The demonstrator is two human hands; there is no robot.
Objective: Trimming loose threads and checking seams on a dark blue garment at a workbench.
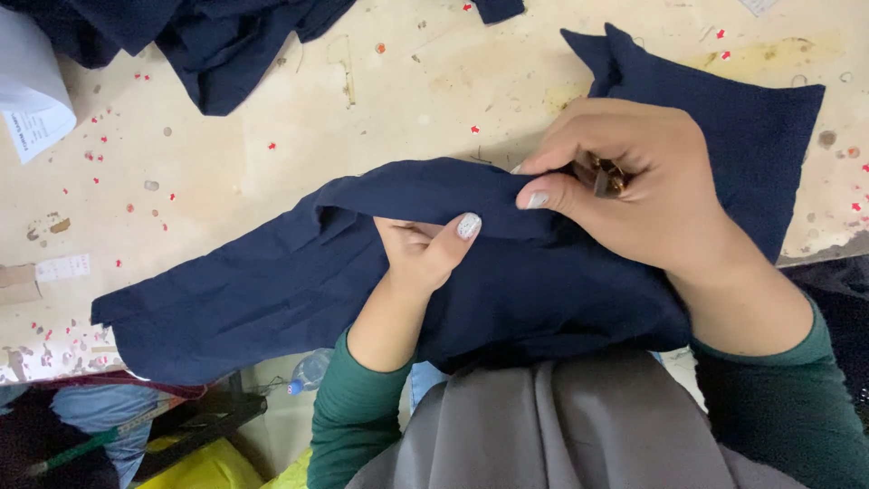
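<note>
Far left, I see a white paper sheet (29, 95) lying at the edge of the surface (272, 145), a worn, cream-coloured top flecked with small red specks and stains. Above it, a heap of dark navy fabric (208, 41) spills off the top edge. Between that heap and the work in front of me there is a wide bare stretch of surface, good open room.

Now the main piece: a navy garment (272, 281), soft matte woven cloth with gentle creases, running from the near left edge of the surface across to the right, its lower part hanging over the near edge toward my lap. My left hand (425, 249) comes up from underneath, fingers tucked under a fold, thumb with a pale glittery nail pressing on top, so it is pinching the cloth. Just beside it, my right hand (625, 190) is curled closed, thumb and forefinger nipping the same raised fold, with a small dark, brassy-looking tool (605, 177) tucked in the palm; I cannot tell what kind.

Further right, a flat folded navy piece (760, 136) lies under that hand, reaching near the right edge. Below the surface on the left, a plastic bottle (310, 369) and something yellow (208, 466) show.
</note>
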